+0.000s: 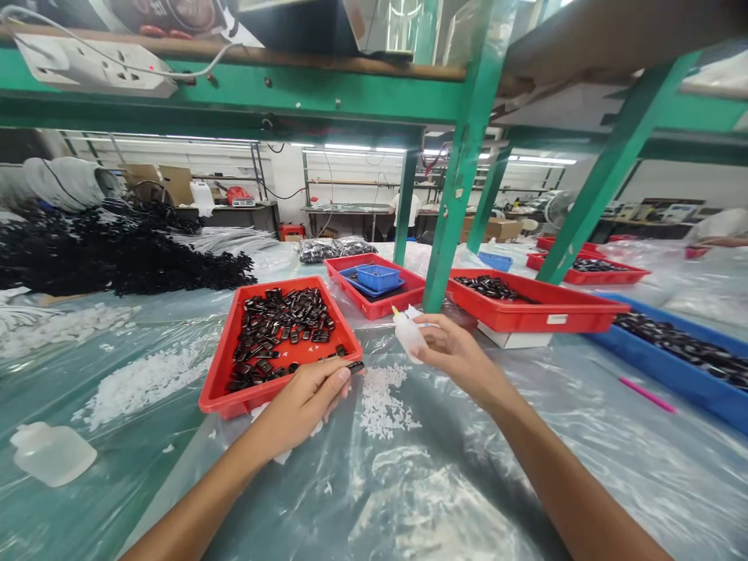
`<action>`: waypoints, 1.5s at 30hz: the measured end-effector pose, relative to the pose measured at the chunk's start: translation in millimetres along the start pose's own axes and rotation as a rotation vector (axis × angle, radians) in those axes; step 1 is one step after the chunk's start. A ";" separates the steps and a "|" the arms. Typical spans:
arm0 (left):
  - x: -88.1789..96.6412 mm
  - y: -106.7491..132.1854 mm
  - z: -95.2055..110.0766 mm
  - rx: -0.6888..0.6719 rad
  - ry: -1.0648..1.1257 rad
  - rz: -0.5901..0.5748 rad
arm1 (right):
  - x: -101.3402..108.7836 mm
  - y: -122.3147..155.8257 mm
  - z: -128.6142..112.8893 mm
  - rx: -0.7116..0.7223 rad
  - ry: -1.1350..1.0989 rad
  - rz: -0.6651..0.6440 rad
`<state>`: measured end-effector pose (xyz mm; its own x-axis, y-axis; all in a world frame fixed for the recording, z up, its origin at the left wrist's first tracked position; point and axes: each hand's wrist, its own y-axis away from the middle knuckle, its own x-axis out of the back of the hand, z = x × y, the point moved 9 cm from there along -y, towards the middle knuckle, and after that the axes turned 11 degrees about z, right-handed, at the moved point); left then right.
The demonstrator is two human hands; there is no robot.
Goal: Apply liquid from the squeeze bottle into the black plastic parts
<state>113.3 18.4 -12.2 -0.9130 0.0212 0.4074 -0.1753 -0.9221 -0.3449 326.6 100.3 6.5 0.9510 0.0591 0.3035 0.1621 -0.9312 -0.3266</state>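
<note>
Between its thumb and fingers, my left hand (307, 405) pinches a small black plastic part (355, 366), near the front right corner of a red tray (219, 389). Many similar glossy black parts (286, 312) lie heaped in that tray. My right hand (459, 347) is closed around a small white squeeze bottle (410, 335) with a yellowish tip, tilted up to the left. Below and between the hands, a patch of tiny white plastic pieces (386, 401) is spread on the plastic-covered table.
A clear bottle (54, 453) lies at left near more white pieces (146, 382). Behind stand a red tray holding blue baskets (377, 276), another red tray (538, 308) and a blue tray (689, 374). A green post (453, 202) rises ahead; a pink pen (647, 395) lies at right.
</note>
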 end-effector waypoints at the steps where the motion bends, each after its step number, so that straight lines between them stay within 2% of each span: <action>1: 0.5 -0.7 -1.2 0.004 0.000 0.008 | -1.6 0.5 5.1 -0.015 0.070 -0.011; 7: 1.9 -1.0 -5.1 0.024 -0.005 0.032 | -1.1 5.7 37.0 -0.109 0.552 -0.012; 10: 0.8 -1.0 -7.3 0.034 -0.003 0.032 | 2.0 6.6 38.5 -0.119 0.692 -0.039; 14: 2.0 -1.3 -7.8 0.026 -0.004 0.059 | 10.1 12.8 10.0 -0.019 0.782 0.016; 16: 5.3 -1.6 -6.3 0.006 -0.020 0.095 | 6.7 25.4 -19.7 0.145 0.767 0.100; 17: 7.7 -1.8 -5.3 -0.007 -0.036 0.119 | -1.5 36.0 -36.1 0.266 0.722 0.116; 18: 10.5 -1.9 -4.3 -0.021 -0.058 0.147 | -16.4 51.4 -55.1 0.452 0.633 0.090; 19: 13.4 -1.8 -3.0 -0.038 -0.087 0.176 | -35.4 69.9 -68.2 0.609 0.526 0.007; 20: 15.9 -1.6 -1.6 -0.057 -0.122 0.202 | -56.0 87.7 -72.5 0.698 0.453 -0.110; 22: 18.6 -0.5 1.5 -0.097 -0.203 0.232 | -89.8 113.9 -67.4 0.771 0.415 -0.243; 24: 17.5 0.9 4.7 -0.131 -0.280 0.227 | -112.6 128.0 -57.6 0.811 0.417 -0.263; 28: 12.7 4.0 11.2 -0.169 -0.362 0.188 | -130.4 135.5 -48.5 0.882 0.401 -0.230; 32: 11.2 4.8 12.6 -0.184 -0.335 0.173 | -124.8 130.6 -54.9 0.893 0.381 -0.246; 35: 9.4 4.7 9.6 -0.174 -0.273 0.161 | -105.7 116.4 -64.6 0.894 0.350 -0.204; 37: 4.9 5.9 8.0 -0.159 -0.205 0.129 | -84.0 100.5 -70.8 0.876 0.311 -0.106; 41: -11.1 11.2 6.2 -0.107 -0.012 0.027 | -36.6 76.3 -79.1 0.843 0.245 0.204; 43: -19.6 13.7 4.8 -0.076 0.077 -0.018 | -29.9 75.6 -81.7 0.871 0.229 0.243; 45: -26.1 14.8 3.0 -0.052 0.140 -0.048 | -33.1 77.6 -82.7 0.893 0.217 0.212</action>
<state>135.6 3.1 -25.4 -0.9449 0.1220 0.3037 -0.2356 -0.8977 -0.3723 286.0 -3.6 45.1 0.9285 -0.2323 0.2899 0.2186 -0.2893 -0.9320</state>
